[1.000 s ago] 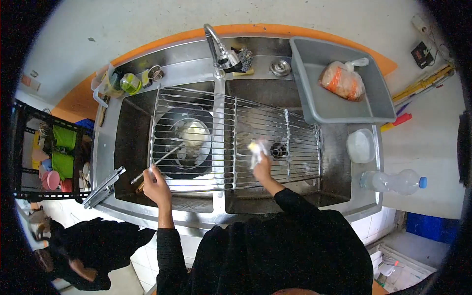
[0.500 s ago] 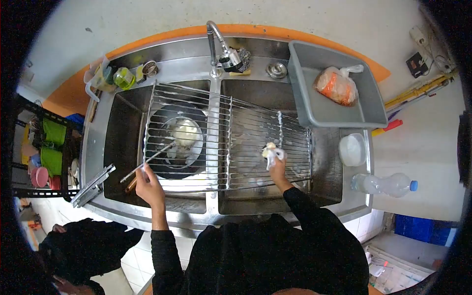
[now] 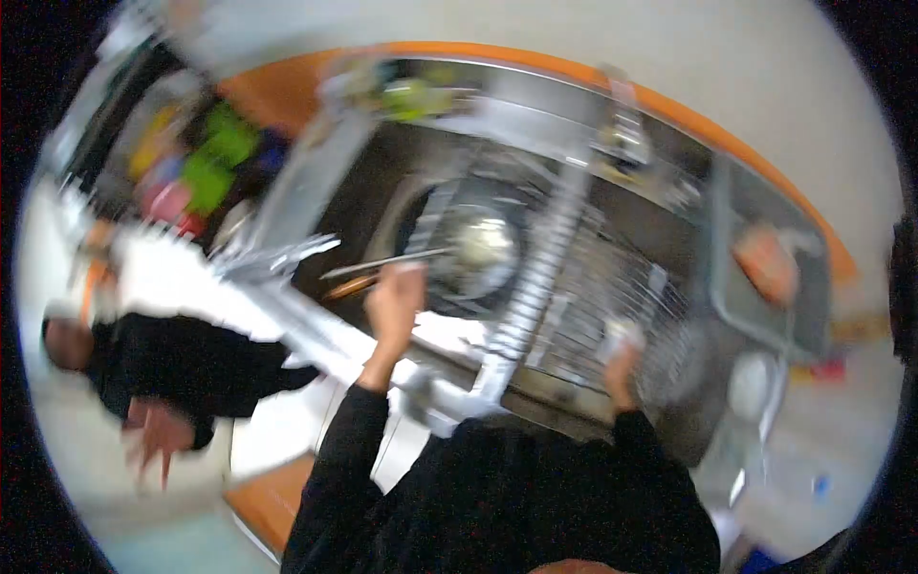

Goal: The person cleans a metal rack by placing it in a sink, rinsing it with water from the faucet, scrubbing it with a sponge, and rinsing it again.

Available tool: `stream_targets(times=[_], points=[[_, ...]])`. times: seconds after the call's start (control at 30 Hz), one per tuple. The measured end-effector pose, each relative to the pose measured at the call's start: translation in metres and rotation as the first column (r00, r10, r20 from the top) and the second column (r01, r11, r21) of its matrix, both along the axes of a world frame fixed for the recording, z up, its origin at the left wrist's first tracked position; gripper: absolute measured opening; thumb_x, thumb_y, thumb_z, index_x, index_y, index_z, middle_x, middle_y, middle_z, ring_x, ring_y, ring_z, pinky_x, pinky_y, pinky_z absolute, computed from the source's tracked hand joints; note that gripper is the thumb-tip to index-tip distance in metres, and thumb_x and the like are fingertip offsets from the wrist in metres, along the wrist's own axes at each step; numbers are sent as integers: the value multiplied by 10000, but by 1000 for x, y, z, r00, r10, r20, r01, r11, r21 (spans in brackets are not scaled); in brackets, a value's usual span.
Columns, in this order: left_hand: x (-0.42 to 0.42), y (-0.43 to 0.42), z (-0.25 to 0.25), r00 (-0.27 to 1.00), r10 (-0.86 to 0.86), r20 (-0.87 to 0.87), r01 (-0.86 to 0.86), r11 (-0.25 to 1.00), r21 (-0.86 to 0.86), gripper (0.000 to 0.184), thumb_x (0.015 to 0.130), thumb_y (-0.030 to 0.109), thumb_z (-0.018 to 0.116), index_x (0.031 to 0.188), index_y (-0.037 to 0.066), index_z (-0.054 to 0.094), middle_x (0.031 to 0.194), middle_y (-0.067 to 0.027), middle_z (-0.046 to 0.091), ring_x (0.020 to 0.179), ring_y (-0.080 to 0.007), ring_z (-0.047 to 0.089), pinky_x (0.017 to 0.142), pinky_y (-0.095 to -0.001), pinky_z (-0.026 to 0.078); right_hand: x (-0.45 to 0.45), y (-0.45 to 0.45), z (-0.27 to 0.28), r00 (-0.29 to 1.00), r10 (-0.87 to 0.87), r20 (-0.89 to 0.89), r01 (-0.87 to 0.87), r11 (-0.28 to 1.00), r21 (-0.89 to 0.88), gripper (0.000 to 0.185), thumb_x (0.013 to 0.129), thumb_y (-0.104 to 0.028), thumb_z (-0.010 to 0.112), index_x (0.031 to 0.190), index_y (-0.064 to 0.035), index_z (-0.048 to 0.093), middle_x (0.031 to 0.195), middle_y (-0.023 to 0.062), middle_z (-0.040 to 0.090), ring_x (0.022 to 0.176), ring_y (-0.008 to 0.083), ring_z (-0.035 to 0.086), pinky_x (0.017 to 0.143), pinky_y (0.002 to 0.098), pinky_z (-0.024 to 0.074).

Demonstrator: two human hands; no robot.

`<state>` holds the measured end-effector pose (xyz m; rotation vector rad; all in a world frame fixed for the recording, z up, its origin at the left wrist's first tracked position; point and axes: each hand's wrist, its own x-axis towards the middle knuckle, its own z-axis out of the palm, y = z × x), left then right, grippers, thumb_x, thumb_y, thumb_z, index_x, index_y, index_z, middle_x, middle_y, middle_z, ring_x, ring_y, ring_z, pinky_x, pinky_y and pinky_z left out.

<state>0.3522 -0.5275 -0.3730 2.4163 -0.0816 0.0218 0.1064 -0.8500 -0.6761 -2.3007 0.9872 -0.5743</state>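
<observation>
Motion blurs the view. A wire rack (image 3: 612,301) lies across the double sink (image 3: 349,225), its bars smeared. My left hand (image 3: 394,304) is closed at the left part of the rack, which it seems to hold by the edge. My right hand (image 3: 622,368) is closed on a whitish, soapy cloth (image 3: 623,335) over the right basin. Below the rack, in the left basin, is a dark round pan (image 3: 413,215) with a bowl of something pale (image 3: 483,241) in it. A thin metal handle (image 3: 382,263) and a wooden handle (image 3: 352,286) stick out beside my left hand.
Behind the sink stands a faucet (image 3: 626,124). A grey tub (image 3: 722,249) holds an orange and white bag (image 3: 765,263). A white container (image 3: 753,383) is at the right. Metal rails (image 3: 277,256) lie on the left rim. Another person (image 3: 191,368) is at the lower left.
The camera view has turned, so the sink appears tilted and shifted right. The person at the left now shows a spread hand. Both my hands keep their hold on the rack and the cloth.
</observation>
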Motion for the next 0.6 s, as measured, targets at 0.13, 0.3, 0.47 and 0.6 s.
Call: stream_targets(times=[0.13, 0.3, 0.47, 0.6], points=[[31, 47, 13, 914, -405, -23, 371, 859, -354, 451, 897, 424, 430, 1061, 9, 498, 1014, -134, 504, 942, -214, 488, 834, -331, 398, -25, -79, -43, 976, 51, -211, -70, 994, -85, 390, 835, -202, 484, 1162, 10, 487, 1151, 228, 493, 1052, 347, 481, 907, 429, 351], [68, 128, 84, 857, -419, -301, 285, 871, -401, 562, 880, 520, 395, 1185, 48, 415, 1050, -72, 518, 898, -205, 530, 798, -337, 422, 0, -67, -10, 976, -104, 194, 12, 905, 426, 389, 868, -216, 432, 1179, 14, 477, 1135, 255, 506, 1027, 373, 505, 867, 412, 398], [110, 221, 140, 884, -377, -277, 216, 854, -473, 538, 871, 494, 392, 1203, 71, 404, 1098, -98, 539, 923, -250, 566, 824, -411, 441, 17, -46, 24, 900, -94, -426, 17, 983, -181, 364, 876, -162, 406, 1189, 13, 471, 1145, 224, 515, 1043, 364, 498, 879, 401, 393], [121, 267, 190, 951, -248, -186, 123, 853, -507, 621, 871, 553, 339, 1223, 48, 424, 1231, -120, 484, 1006, -272, 544, 912, -454, 400, 18, -68, -2, 941, 4, -340, -49, 991, -126, 358, 865, -139, 424, 1184, 16, 473, 1136, 213, 523, 1039, 353, 503, 878, 392, 397]])
